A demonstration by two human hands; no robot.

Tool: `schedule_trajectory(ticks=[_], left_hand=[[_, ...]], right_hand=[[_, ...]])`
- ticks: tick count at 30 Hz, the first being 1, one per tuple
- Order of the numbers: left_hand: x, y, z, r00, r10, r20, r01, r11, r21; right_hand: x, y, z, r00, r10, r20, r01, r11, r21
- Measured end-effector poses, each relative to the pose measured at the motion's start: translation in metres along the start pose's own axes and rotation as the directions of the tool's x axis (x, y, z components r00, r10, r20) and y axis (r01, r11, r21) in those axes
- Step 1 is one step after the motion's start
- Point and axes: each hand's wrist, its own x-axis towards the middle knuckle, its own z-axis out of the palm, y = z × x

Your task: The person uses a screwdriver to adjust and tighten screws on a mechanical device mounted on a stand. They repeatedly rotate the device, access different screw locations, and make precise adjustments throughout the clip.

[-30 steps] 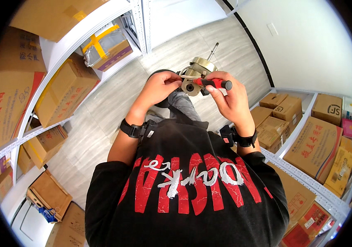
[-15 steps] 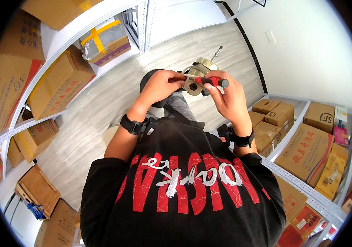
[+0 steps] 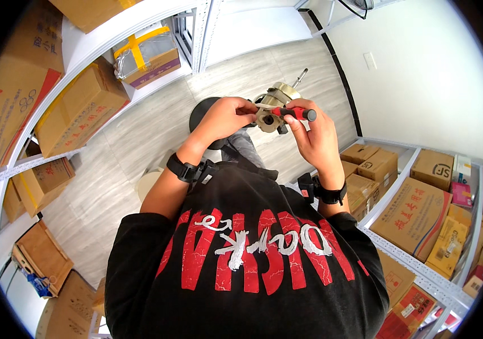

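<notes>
My left hand (image 3: pixel 224 117) grips a small electric motor (image 3: pixel 274 106), a beige metal body with a thin shaft pointing up and away. My right hand (image 3: pixel 313 134) is closed around a screwdriver with a red and black handle (image 3: pixel 293 112), its tip set against the motor's side. Both hands are held up in front of my chest, above my black shirt with red and white lettering. A black band sits on each wrist.
White metal shelves with cardboard boxes (image 3: pixel 80 107) run along the left, and more boxes (image 3: pixel 417 212) fill shelves on the right. A round black stool (image 3: pixel 202 113) stands on the light wood floor below my hands. A white wall rises at upper right.
The view has shifted slightly, and my hands with the motor and screwdriver have stayed together in nearly the same pose; the right hand has turned a little on the handle.
</notes>
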Motion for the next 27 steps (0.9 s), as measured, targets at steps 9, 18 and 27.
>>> schedule_trajectory(ticks=[9, 18, 27], left_hand=[[-0.002, -0.001, 0.000, 1.000, -0.002, -0.005, 0.001, 0.999, -0.039], [-0.006, -0.004, 0.004, 0.990, 0.117, -0.082, -0.119, 0.993, -0.019], [-0.008, 0.007, -0.001, 0.955, 0.275, -0.109, -0.266, 0.959, 0.095]], right_hand=[[0.008, -0.008, 0.000, 0.998, 0.055, 0.029, -0.056, 0.998, 0.011], [0.019, -0.013, -0.003, 0.994, 0.106, 0.041, -0.108, 0.991, 0.073], [0.015, -0.013, -0.001, 0.994, 0.110, 0.026, -0.111, 0.993, 0.030]])
